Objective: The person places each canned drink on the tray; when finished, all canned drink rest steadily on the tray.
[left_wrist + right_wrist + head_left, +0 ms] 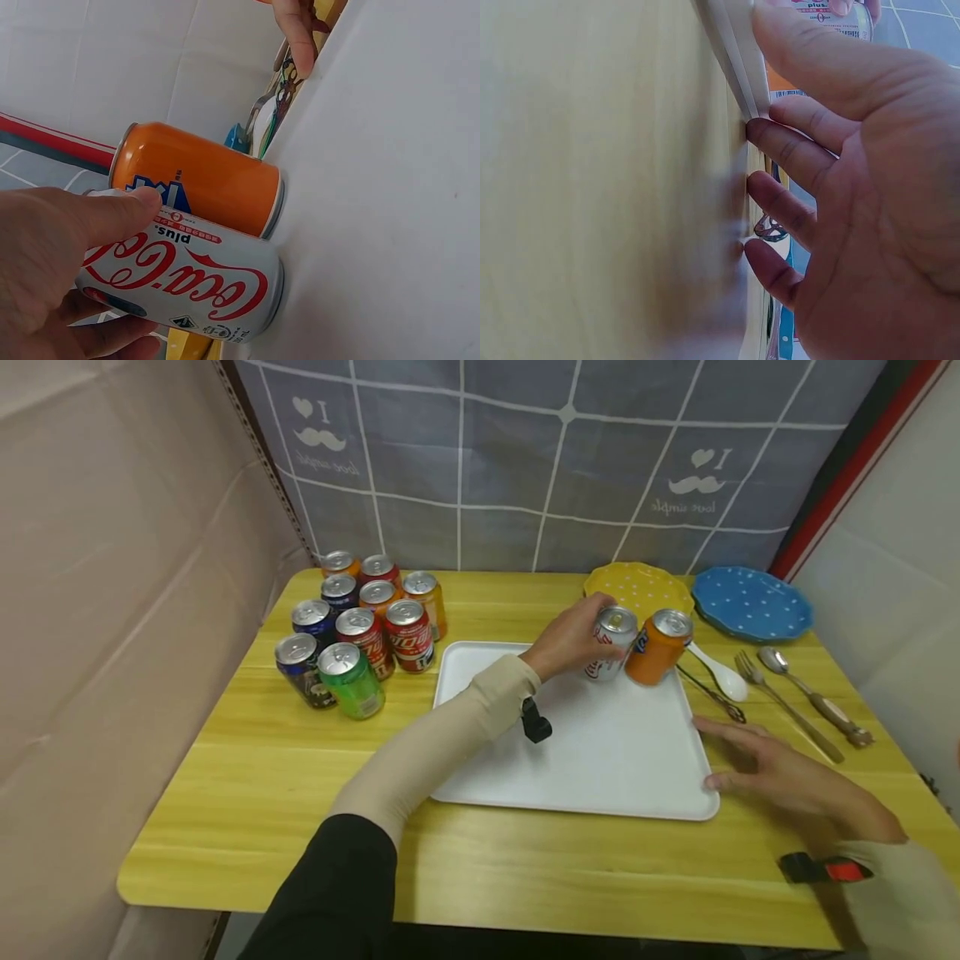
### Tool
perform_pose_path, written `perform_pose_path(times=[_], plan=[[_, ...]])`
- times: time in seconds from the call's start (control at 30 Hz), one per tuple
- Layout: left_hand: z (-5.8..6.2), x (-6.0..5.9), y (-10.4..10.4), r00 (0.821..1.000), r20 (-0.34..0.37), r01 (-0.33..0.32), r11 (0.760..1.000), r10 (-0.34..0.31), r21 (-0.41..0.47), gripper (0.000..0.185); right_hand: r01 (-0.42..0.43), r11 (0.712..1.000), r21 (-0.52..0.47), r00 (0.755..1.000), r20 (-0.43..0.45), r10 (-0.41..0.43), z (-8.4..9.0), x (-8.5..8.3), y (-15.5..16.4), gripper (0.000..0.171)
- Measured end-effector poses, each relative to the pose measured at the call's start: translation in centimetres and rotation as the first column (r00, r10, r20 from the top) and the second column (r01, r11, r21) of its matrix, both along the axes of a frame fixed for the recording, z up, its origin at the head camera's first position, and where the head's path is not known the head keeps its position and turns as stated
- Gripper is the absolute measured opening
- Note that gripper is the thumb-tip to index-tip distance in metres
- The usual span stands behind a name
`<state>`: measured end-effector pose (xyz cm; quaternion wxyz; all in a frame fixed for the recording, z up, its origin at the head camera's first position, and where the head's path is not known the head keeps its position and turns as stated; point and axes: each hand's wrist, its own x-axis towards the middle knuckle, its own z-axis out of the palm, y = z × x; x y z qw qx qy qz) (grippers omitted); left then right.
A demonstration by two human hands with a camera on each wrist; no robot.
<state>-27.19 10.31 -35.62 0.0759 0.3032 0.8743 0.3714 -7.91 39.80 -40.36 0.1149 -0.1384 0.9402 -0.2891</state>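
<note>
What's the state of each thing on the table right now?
White can: upright on tray, gripped by left hand.
Orange can: upright on tray, touching white can.
Tray: flat, right hand fingers straight at its right edge.
Can cluster: upright, off tray.
Yellow plate, blue plate: empty.

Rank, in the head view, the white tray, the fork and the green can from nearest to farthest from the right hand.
1. White tray: touching the right hand, at its right edge.
2. Fork: just beyond the hand, on the table.
3. Green can: far left, past the tray.
</note>
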Motion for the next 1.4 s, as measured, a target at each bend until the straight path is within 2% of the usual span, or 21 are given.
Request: perform_pose_path(times=[0.17, 0.27, 0.37, 0.47, 0.53, 0.6, 0.63, 0.67, 0.7, 0.73, 0.8, 0.83, 0.87, 0.93, 0.97, 1.03, 1.13, 1.3, 1.4], plan=[[0.1, 0.2, -0.5, 0.997, 0.076, -0.007, 1.000, 0.008, -0.007, 0.097, 0.002, 1.000, -0.012, 1.000, 0.017, -0.002, -0.1, 0.1, 0.0, 0.086], [1.0, 0.5, -2.0, 0.995, 0.095, -0.017, 0.999, 0.019, -0.028, 0.103, 0.019, 1.000, -0.010, 0.999, 0.031, -0.019, 0.0, 0.0, 0.1, 0.086], [2.2, 1.2, -5.1, 0.997, 0.066, -0.030, 0.999, 0.032, -0.029, 0.096, 0.030, 0.999, -0.016, 0.999, 0.045, -0.030, 0.1, 0.0, 0.3, 0.086], [2.8, 2.4, -9.2, 0.998, 0.018, -0.057, 0.998, 0.057, 0.010, 0.084, 0.027, 0.999, -0.025, 0.998, 0.052, -0.025, 0.1, -0.1, 0.4, 0.086], [2.6, 3.4, -12.2, 0.996, -0.036, -0.085, 0.995, 0.087, 0.044, 0.076, 0.025, 0.999, -0.023, 0.998, 0.051, -0.024, 0.0, -0.2, 0.5, 0.086], [2.3, 4.8, -15.0, 0.981, -0.133, -0.137, 0.989, 0.144, 0.055, 0.069, 0.026, 1.000, -0.013, 0.998, 0.052, -0.026, 0.0, -0.1, 0.6, 0.087], [2.1, 5.5, -16.2, 0.962, -0.206, -0.168, 0.984, 0.176, 0.055, 0.066, 0.027, 1.000, -0.008, 0.998, 0.050, -0.027, -0.1, -0.1, 0.7, 0.088], [1.8, 6.2, -17.5, 0.933, -0.289, -0.209, 0.976, 0.216, 0.056, 0.064, 0.027, 1.000, -0.005, 0.999, 0.045, -0.027, -0.1, -0.1, 0.7, 0.088], [1.6, 6.8, -18.6, 0.891, -0.374, -0.251, 0.966, 0.256, 0.063, 0.061, 0.028, 1.000, -0.002, 0.999, 0.044, -0.028, -0.2, 0.0, 0.8, 0.089], [1.4, 7.5, -19.7, 0.839, -0.456, -0.300, 0.951, 0.298, 0.070, 0.060, 0.028, 1.000, -0.001, 0.999, 0.043, -0.028, -0.2, 0.0, 0.8, 0.089], [1.0, 8.6, -21.7, 0.714, -0.589, -0.397, 0.912, 0.378, 0.103, 0.059, 0.030, 1.000, 0.001, 0.998, 0.048, -0.030, -0.2, 0.0, 0.9, 0.089], [0.9, 9.0, -22.6, 0.661, -0.626, -0.441, 0.889, 0.415, 0.124, 0.061, 0.029, 1.000, 0.010, 0.998, 0.047, -0.030, -0.2, 0.0, 0.9, 0.090], [0.6, 9.4, -23.4, 0.621, -0.642, -0.479, 0.866, 0.450, 0.143, 0.063, 0.031, 0.999, 0.012, 0.998, 0.047, -0.031, -0.3, 0.0, 0.9, 0.090], [0.3, 9.9, -24.8, 0.571, -0.647, -0.549, 0.821, 0.505, 0.156, 0.070, 0.031, 0.999, 0.014, 0.998, 0.049, -0.032, -0.3, 0.0, 0.9, 0.090], [0.1, 10.0, -25.3, 0.556, -0.641, -0.578, 0.800, 0.530, 0.160, 0.074, 0.032, 0.999, 0.019, 0.998, 0.050, -0.033, -0.2, 0.0, 0.9, 0.091], [-0.2, 10.0, -26.1, 0.549, -0.618, -0.624, 0.768, 0.563, 0.145, 0.082, 0.033, 0.999, 0.023, 0.998, 0.045, -0.034, -0.3, 0.0, 0.9, 0.091], [-0.7, 9.8, -26.9, 0.556, -0.584, -0.666, 0.737, 0.592, 0.112, 0.088, 0.033, 0.999, 0.020, 0.998, 0.048, -0.034, -0.4, 0.0, 0.8, 0.092], [-1.3, 9.8, -27.9, 0.574, -0.525, -0.700, 0.709, 0.629, 0.085, 0.087, 0.024, 1.000, 0.014, 0.999, 0.046, -0.024, -0.5, -0.1, 0.5, 0.091], [-1.3, 10.0, -28.3, 0.585, -0.460, -0.715, 0.692, 0.668, 0.096, 0.083, 0.018, 1.000, 0.017, 0.999, 0.040, -0.019, -0.6, -0.3, 0.3, 0.091]])
